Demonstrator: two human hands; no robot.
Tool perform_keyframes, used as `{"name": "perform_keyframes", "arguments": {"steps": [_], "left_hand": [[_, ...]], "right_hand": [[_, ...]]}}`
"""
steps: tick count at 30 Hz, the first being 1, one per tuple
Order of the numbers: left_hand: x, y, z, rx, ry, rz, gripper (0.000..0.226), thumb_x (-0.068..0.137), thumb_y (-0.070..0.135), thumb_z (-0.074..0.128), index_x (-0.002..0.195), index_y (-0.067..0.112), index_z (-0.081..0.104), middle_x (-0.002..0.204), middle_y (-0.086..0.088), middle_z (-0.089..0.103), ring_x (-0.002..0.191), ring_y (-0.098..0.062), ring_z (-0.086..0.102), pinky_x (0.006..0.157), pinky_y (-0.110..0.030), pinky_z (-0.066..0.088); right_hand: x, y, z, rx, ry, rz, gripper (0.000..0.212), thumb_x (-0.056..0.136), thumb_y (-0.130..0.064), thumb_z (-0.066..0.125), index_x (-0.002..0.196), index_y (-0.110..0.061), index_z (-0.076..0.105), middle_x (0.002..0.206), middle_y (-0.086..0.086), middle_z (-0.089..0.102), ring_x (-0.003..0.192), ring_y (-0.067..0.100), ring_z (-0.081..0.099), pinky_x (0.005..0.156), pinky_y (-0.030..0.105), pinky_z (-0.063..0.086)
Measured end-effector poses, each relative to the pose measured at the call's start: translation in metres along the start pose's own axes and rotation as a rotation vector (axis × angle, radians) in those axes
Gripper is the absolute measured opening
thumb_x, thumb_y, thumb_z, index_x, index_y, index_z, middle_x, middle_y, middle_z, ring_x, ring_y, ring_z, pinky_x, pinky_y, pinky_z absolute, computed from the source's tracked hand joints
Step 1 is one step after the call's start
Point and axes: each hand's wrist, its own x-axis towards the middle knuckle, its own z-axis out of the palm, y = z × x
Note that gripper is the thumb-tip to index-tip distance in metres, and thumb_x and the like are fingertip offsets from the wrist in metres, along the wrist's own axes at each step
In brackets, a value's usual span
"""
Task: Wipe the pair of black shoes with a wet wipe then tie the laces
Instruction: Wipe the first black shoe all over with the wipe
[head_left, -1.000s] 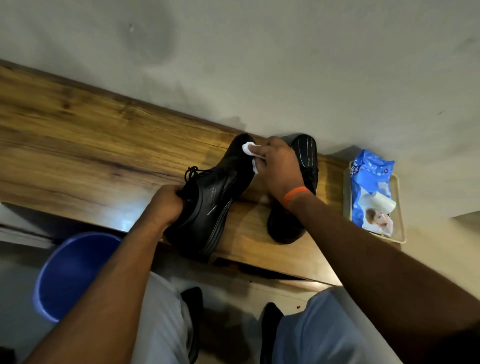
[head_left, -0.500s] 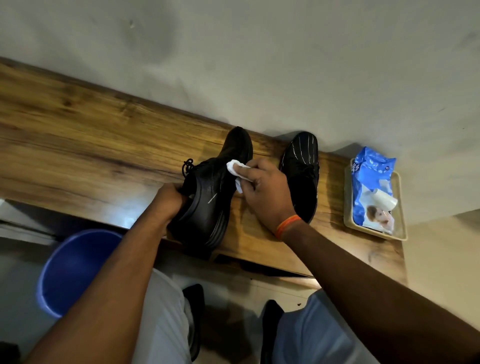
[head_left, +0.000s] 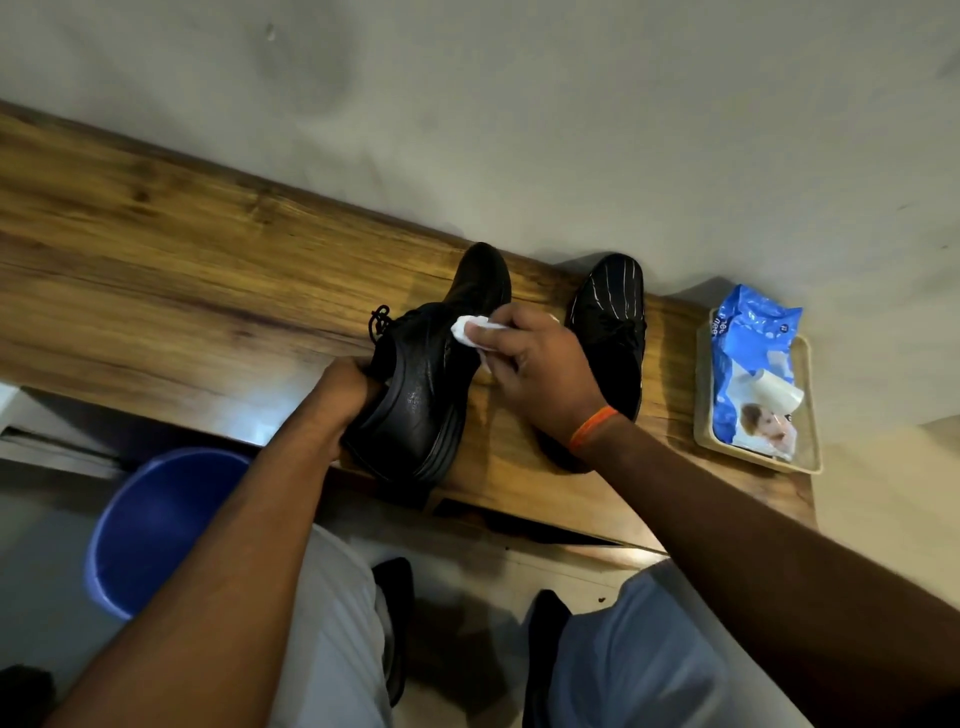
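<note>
Two black shoes stand on a wooden shelf (head_left: 182, 270) against the wall. The left shoe (head_left: 421, 384) is tilted onto its side, its heel over the shelf's front edge and its loose laces (head_left: 379, 322) showing at the left. My left hand (head_left: 348, 395) grips it at the heel opening. My right hand (head_left: 540, 364) pinches a crumpled white wet wipe (head_left: 470, 330) and presses it on the shoe's side, near the middle. The right shoe (head_left: 610, 317) stands upright behind my right hand, toe to the wall, partly hidden.
A blue pack of wet wipes (head_left: 753, 364) lies in a beige tray (head_left: 810, 457) at the shelf's right end. A blue bucket (head_left: 150, 525) stands on the floor below left. My knees are under the shelf's front edge.
My right hand with the wipe slid from the left shoe's toe back along its side toward the middle. My left hand kept its hold on the heel.
</note>
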Motion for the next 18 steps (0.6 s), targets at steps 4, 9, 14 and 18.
{"name": "perform_keyframes", "arguments": {"steps": [4,9,14,18], "left_hand": [[0.003,0.000,-0.002,0.033,-0.012,-0.021,0.018,0.091,-0.004,0.053,0.097,0.003,0.070,0.082,-0.011,0.068,0.073,-0.021,0.061,0.068,-0.028,0.046],[0.003,-0.003,-0.002,0.151,-0.002,0.058,0.022,0.088,-0.002,0.057,0.079,0.012,0.071,0.067,0.003,0.066,0.068,-0.014,0.059,0.068,-0.026,0.046],[0.001,-0.006,-0.005,0.336,-0.002,0.181,0.021,0.080,0.009,0.059,0.083,0.022,0.074,0.086,-0.004,0.074,0.087,-0.021,0.068,0.088,-0.040,0.052],[-0.006,-0.002,-0.001,0.430,0.029,0.241,0.038,0.081,0.005,0.054,0.105,0.026,0.074,0.098,-0.002,0.075,0.097,-0.024,0.068,0.087,-0.038,0.053]], "right_hand": [[-0.026,-0.034,0.009,0.028,-0.096,-0.209,0.028,0.086,-0.004,0.068,0.114,-0.006,0.070,0.104,0.016,0.064,0.090,0.029,0.064,0.073,0.035,0.055],[-0.034,-0.023,0.006,0.010,-0.099,-0.221,0.030,0.085,-0.003,0.068,0.115,-0.006,0.070,0.106,0.016,0.065,0.093,0.026,0.061,0.076,0.032,0.052],[0.006,0.030,-0.018,-0.140,-0.005,0.150,0.026,0.086,-0.006,0.067,0.111,-0.011,0.073,0.099,0.012,0.064,0.088,0.028,0.064,0.077,0.031,0.053],[0.027,0.045,-0.026,-0.175,0.024,0.299,0.023,0.090,-0.011,0.062,0.111,-0.010,0.072,0.098,0.014,0.064,0.088,0.033,0.063,0.081,0.039,0.053]]}}
